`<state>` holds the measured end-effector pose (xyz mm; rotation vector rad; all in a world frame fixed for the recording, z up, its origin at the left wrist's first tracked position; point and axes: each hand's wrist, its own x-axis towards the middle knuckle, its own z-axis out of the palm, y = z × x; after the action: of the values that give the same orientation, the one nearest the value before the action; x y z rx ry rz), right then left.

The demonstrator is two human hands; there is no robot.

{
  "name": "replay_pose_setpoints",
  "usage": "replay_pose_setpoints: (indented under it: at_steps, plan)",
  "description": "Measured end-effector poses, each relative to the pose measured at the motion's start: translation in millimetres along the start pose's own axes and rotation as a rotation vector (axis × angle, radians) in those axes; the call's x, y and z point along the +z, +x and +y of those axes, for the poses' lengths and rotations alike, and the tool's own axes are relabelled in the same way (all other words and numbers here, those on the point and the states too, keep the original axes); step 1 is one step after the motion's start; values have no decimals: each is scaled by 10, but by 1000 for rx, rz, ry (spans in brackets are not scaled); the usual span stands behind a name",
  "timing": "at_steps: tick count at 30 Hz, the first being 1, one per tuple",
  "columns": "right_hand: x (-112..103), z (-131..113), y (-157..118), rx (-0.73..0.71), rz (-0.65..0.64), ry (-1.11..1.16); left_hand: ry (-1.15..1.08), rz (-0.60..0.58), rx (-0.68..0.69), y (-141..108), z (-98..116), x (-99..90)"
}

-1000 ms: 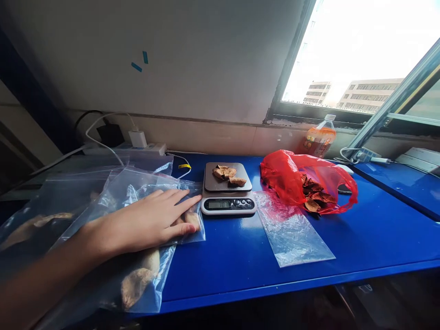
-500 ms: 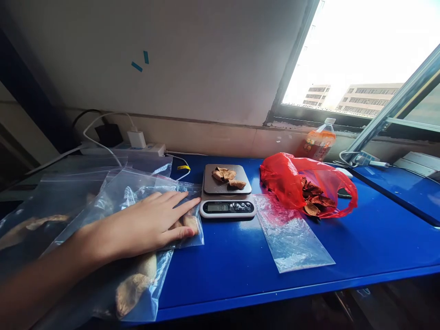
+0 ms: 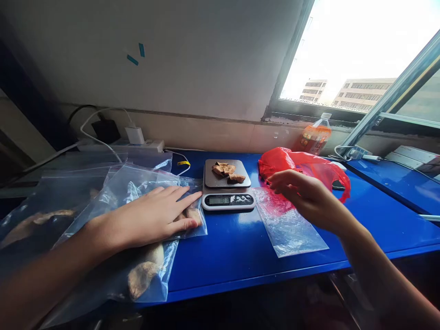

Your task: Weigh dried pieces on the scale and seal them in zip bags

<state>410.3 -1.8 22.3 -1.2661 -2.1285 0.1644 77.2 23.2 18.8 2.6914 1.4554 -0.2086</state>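
My left hand [image 3: 151, 217] lies flat, fingers spread, on clear zip bags [image 3: 120, 188] holding pale dried pieces [image 3: 142, 278]. Its fingertips reach the left side of a kitchen scale [image 3: 228, 200]. Brown, wrinkled dried pieces [image 3: 225, 169] rest on the scale's metal plate; its display digits are hard to read. My right hand [image 3: 302, 195] is above a clear flat bag [image 3: 299, 236] and in front of a red plastic bag [image 3: 280, 158]. Its fingers point left, loosely bent and partly apart, with nothing visible in them. The red bag's dried contents are mostly hidden behind this hand.
An orange-labelled bottle [image 3: 316, 133] stands at the wall below the window. A power strip [image 3: 151, 145] with a white charger [image 3: 134, 135] and cables sits at the back left. The blue table's front edge [image 3: 261, 280] runs below the scale.
My right hand has come into view from the right, over the clear flat bag and before the red bag. My left hand stays on the zip bags. The view has shifted slightly.
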Motion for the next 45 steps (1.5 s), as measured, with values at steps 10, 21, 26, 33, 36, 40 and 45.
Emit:
replay_pose_setpoints:
  at_steps: [10,21,26,33,36,40,45]
  plan:
    - [446,649,295,49,-312,-290,-66,-37,-23,-19,-2,-47]
    - [391,586,574,78,-391,-290,-60,-35,-44,-50,-87,-95]
    - [432,650,485,93,-284,-268,-45,-46,-43,-37,-37,-93]
    - [499,675,510,84,-297,-277,-50,-3,-1,-33,-38,-44]
    - [456,645,499,89,-328,-282,-31,-13,-5,-38,-63,-25]
    - [146,516,375,6,-424,-264,-47,89,35,-52,-28,-99]
    - [-171,-16,278,-225,-200,16,-154,581,122,-140,199,-253]
